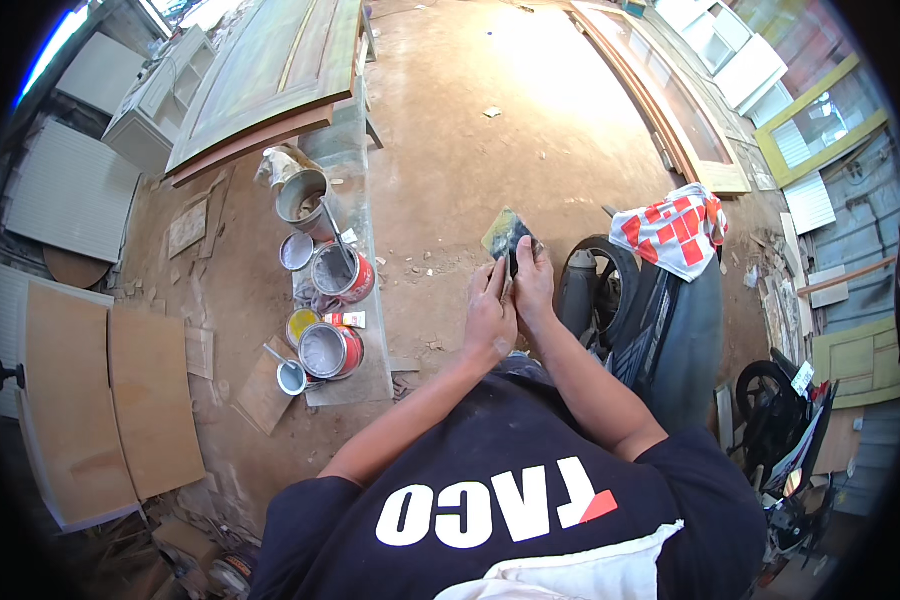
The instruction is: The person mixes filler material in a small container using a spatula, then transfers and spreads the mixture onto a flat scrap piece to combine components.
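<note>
Both my hands are together in front of my body. My right hand grips a flat, square, stained piece, dark with a yellowish corner, its thumb on the face; it may be a putty spreader or an abrasive sheet. My left hand has its fingers closed at the lower edge of the same piece, against what looks like a thin blade; its exact hold is partly hidden. To the left, a narrow bench bears red-labelled cans of grey paste, a tube, a metal bucket and a small white cup.
A panelled wooden door lies on supports at the upper left. Close on the right stands a motorcycle with a red-and-white cloth over it. Another motorcycle is at the far right. Boards stand at the left.
</note>
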Demonstrator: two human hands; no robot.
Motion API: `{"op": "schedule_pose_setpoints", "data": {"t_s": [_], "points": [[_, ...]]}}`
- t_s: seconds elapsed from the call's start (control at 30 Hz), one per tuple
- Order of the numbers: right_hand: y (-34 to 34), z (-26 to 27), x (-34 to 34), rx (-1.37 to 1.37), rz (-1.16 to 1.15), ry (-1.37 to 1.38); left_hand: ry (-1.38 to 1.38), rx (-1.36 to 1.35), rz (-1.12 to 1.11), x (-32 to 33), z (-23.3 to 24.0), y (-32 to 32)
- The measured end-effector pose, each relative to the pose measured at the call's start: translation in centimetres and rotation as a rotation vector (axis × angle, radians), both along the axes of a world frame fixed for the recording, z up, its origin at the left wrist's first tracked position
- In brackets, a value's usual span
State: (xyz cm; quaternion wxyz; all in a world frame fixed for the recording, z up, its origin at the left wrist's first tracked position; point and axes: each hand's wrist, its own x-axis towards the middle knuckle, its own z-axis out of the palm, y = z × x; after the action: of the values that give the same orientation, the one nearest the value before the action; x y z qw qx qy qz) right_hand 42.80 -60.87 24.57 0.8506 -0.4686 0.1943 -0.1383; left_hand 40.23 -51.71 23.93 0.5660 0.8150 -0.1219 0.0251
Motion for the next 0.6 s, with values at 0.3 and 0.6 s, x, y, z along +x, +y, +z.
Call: {"op": "schedule_pose_setpoints", "data": {"t_s": [0.3,0.6], "points": [[3.6,-2.2,-3.0,-0.375,0.007,-0.032,0.190,-0.129,0.193,7.5,0.0,2.3],[0.9,-0.5,-0.2,-0.051,0.174,-0.046,-0.085,-0.206,0.083,1.7,1.9,0.4]]}}
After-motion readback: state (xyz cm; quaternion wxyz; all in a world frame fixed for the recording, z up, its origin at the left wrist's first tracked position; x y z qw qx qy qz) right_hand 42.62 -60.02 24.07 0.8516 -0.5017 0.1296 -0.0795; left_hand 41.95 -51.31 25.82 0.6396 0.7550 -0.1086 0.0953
